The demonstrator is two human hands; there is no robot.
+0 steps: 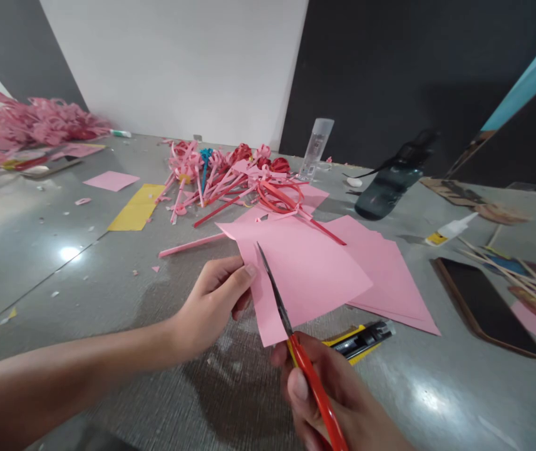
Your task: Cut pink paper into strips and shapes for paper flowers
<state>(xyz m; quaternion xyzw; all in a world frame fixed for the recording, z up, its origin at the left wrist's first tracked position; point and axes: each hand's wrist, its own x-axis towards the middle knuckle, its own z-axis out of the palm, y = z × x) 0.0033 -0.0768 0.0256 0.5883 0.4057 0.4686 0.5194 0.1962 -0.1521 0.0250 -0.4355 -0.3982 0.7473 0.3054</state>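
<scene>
My left hand [214,300] pinches the left edge of a pink paper sheet [305,269] and holds it above the table. My right hand [334,394] grips red-handled scissors [296,344] whose blades lie along the sheet's left part, pointing away from me. More pink sheets [390,275] lie flat under and to the right of the held one.
A heap of pink and red paper strips and curls [235,172] lies behind the sheets. A yellow-black utility knife [362,338], a phone [484,307], a glue bottle [451,228], a dark bottle [390,181], a clear cup [315,147] and a yellow sheet [137,207] sit on the grey table [84,275].
</scene>
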